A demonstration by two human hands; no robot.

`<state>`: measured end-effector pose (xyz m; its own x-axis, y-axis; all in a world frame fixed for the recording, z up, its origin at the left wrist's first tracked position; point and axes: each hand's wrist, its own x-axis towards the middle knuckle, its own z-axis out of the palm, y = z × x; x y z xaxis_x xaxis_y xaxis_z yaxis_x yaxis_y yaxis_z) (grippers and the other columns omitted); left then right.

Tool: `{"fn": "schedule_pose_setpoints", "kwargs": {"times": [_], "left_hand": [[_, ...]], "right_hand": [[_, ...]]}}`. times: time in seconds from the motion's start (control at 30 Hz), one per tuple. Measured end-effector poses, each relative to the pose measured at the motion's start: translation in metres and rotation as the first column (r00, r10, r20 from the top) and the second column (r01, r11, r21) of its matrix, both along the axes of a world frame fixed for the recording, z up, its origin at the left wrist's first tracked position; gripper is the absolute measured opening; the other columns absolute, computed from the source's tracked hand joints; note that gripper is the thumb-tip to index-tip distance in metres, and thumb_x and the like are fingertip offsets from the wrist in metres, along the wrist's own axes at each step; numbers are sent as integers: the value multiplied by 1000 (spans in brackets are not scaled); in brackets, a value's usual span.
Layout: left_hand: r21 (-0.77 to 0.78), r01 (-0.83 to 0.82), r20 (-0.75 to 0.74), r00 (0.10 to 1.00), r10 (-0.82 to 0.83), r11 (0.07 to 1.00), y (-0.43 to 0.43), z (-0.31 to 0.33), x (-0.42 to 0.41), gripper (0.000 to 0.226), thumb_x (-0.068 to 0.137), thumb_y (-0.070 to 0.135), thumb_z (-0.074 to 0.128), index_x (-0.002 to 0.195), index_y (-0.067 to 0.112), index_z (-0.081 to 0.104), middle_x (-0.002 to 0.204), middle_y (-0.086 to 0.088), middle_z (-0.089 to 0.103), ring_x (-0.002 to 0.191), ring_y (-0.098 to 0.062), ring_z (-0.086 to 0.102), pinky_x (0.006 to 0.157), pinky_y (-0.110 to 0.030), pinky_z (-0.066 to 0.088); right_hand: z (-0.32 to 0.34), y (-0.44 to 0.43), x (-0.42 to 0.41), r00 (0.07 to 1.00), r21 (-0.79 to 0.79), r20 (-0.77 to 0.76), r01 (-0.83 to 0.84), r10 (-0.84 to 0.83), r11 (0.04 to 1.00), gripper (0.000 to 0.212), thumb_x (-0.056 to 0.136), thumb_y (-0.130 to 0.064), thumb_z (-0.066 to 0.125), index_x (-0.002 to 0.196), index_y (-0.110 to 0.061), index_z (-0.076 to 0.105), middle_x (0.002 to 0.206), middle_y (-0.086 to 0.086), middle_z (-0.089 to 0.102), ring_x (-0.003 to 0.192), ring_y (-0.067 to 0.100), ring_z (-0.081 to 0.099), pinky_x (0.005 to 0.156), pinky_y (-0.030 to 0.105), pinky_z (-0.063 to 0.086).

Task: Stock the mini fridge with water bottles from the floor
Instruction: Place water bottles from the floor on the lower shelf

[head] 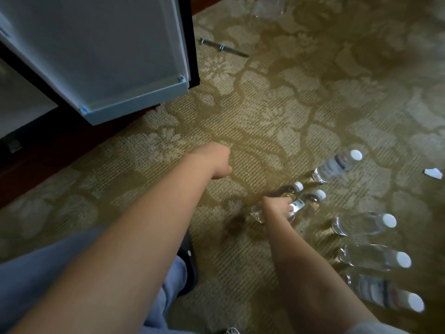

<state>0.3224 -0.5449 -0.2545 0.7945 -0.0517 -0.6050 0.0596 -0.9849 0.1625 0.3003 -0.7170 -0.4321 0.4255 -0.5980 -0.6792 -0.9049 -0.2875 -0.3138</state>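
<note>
A row of water bottles (370, 257) sits on the carpet (265, 104) at the right, labels too blurred to read. The right hand (278, 209) has its fingers (287, 209) wrapped round the gripped water bottle (298, 204). The left hand (213, 160) hides its fingers, so I cannot tell their state. Beyond stands the open mini fridge door (96, 44).

Illumination is dim and warm; the carpet (265, 112) reads yellow-green. The fridge door (96, 56) at upper left is the palest surface, evenly lit. My right hand (279, 209) and the bottle (297, 204) it grips, right of centre, are smeared by motion blur. A soft dark patch lies on the carpet just left of that hand. Wide-angle distortion stretches the bottles (382, 295) at lower right. The upper right falls darker and loses detail.
</note>
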Motion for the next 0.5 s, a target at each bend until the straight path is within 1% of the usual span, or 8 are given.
{"fn": "schedule_pose_setpoints", "kwargs": {"times": [0.03, 0.07, 0.13, 0.2, 0.27, 0.33, 0.43, 0.5], "left_hand": [[-23, -5, 12, 1000, 6, 1000, -2, -5, 1, 37, 94, 31, 48, 124, 9, 54, 117, -8, 59, 99, -25, 58, 78, -34, 49], [-53, -16, -9, 1000, 15, 998, -3, -12, 0, 39, 94, 31, 48, 125, 9, 53, 119, -8, 58, 101, -26, 57, 81, -35, 49], [-86, -34, -114, 993, 24, 996, -2, -28, -7, 41, 94, 32, 49, 128, 9, 51, 122, -7, 56, 104, -26, 56, 86, -36, 49], [-72, -21, -228, 974, 4, 997, 3, -43, -12, 43, 93, 35, 51, 128, 10, 52, 123, -7, 57, 106, -25, 57, 87, -35, 49], [-58, -42, -263, 965, 25, 997, 11, -52, -13, 46, 92, 36, 52, 131, 11, 50, 128, -8, 55, 110, -26, 55, 91, -36, 47], [-84, -112, -224, 970, 91, 990, 19, -54, -11, 46, 93, 35, 52, 133, 12, 48, 131, -8, 53, 112, -25, 53, 92, -36, 46], [-103, -172, -167, 974, 153, 980, 27, -55, -8, 42, 93, 35, 51, 128, 12, 51, 123, -6, 56, 96, -20, 51, 81, -31, 44], [-109, -181, -170, 972, 161, 977, 28, -56, -9, 34, 94, 35, 50, 120, 14, 53, 111, -5, 56, 90, -20, 50, 75, -30, 43]], "right_hand": [[-3, 4, 5, 1000, -2, -14, 8, -8, 1000, 73, 87, -19, 59, 146, -6, 18, 147, 16, 31, 135, 33, 33, 108, 40, 30], [-6, 8, 10, 999, 6, -31, 17, -16, 1000, 81, 87, -19, 59, 149, -7, 8, 149, 17, 28, 135, 33, 33, 109, 40, 29], [-13, 15, 15, 997, 10, -75, 15, -14, 1000, 93, 89, -18, 57, 150, -6, -11, 150, 20, 21, 134, 34, 34, 107, 43, 32], [-21, 18, 14, 991, -36, -132, -23, 18, 999, 98, 89, -16, 57, 147, -4, -21, 149, 21, 19, 131, 35, 35, 101, 46, 37], [-27, 18, 9, 986, -88, -157, -72, 57, 993, 98, 88, -12, 56, 146, -4, -23, 147, 22, 21, 129, 39, 37, 99, 48, 39], [-29, 17, 6, 987, -96, -144, -80, 66, 992, 100, 87, -10, 56, 146, -5, -23, 144, 23, 23, 127, 40, 39, 99, 47, 39], [-24, 14, 4, 993, -48, -106, -53, 47, 997, 102, 87, -18, 59, 148, -8, -21, 146, 22, 24, 127, 38, 41, 98, 45, 39], [-19, 13, 7, 998, 36, -27, 60, -59, 998, 102, 86, -27, 63, 151, -11, -14, 150, 22, 23, 129, 38, 42, 99, 45, 39]]}}
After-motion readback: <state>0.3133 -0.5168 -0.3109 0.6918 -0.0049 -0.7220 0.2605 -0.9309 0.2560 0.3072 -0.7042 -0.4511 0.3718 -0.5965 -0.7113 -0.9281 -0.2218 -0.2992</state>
